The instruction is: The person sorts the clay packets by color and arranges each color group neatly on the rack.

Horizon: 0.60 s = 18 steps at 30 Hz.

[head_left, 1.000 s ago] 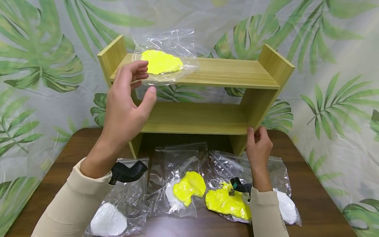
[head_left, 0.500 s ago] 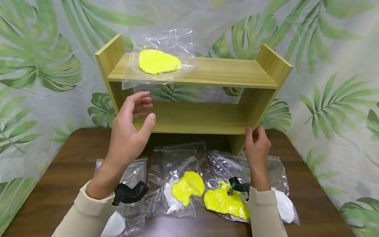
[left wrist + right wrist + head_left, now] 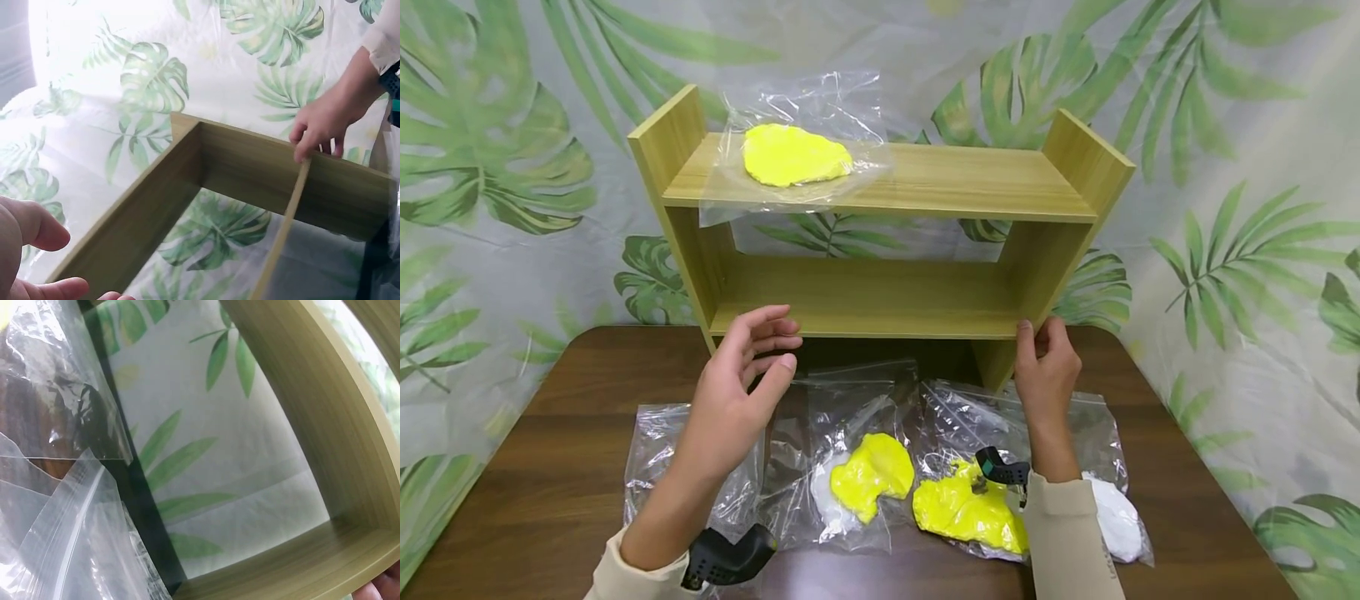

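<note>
My right hand [image 3: 1048,362] grips the front edge of the right side panel of a wooden shelf [image 3: 880,302], level with the middle board; the left wrist view shows this right hand [image 3: 328,122] from the other side. Loosely bent and holding nothing, my left hand [image 3: 741,392] hovers in front of the shelf's lower left, above the bags on the table. On the top board, at the left, lies a clear zip bag [image 3: 861,104] with a flat yellow lump [image 3: 793,156] inside. Only fingertips [image 3: 369,592] of the right hand show in the right wrist view.
Several clear bags lie on the brown table [image 3: 550,442] before the shelf. One holds a yellow lump [image 3: 872,475] over white, another a yellow lump [image 3: 970,508], and a white lump [image 3: 1116,517] sits at the right. A leaf-print cloth [image 3: 1217,108] hangs behind.
My left hand has come down from beside the bag on the top board to below the middle board. The right hand has kept its grip on the side panel.
</note>
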Motion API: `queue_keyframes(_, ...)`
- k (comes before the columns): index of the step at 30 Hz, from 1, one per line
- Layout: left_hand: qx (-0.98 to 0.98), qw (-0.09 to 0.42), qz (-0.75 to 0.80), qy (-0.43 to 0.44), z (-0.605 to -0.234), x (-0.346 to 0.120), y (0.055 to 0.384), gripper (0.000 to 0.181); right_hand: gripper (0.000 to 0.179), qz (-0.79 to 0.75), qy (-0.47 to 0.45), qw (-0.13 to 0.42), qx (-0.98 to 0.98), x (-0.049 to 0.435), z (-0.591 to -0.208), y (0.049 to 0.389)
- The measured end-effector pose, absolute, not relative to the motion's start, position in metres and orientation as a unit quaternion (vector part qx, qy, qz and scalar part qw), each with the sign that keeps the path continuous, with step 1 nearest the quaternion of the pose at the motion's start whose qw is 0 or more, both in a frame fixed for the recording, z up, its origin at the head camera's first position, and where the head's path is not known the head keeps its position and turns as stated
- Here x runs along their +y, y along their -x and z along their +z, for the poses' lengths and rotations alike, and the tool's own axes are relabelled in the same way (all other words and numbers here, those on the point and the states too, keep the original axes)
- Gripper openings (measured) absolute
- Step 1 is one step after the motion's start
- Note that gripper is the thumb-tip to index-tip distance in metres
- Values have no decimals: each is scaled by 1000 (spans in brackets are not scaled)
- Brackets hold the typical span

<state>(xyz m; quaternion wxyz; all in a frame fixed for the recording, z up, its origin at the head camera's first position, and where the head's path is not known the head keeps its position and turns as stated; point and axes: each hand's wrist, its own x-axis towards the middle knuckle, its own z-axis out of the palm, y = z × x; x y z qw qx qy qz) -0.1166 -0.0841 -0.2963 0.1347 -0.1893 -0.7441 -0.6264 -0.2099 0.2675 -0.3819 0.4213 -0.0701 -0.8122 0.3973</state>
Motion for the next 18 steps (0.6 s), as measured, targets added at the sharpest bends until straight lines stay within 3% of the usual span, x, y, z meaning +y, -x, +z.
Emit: queue_keyframes(18,-737,42,-658,145,-336,-95,113,39,24,401,71,422,-810,266,-382,210)
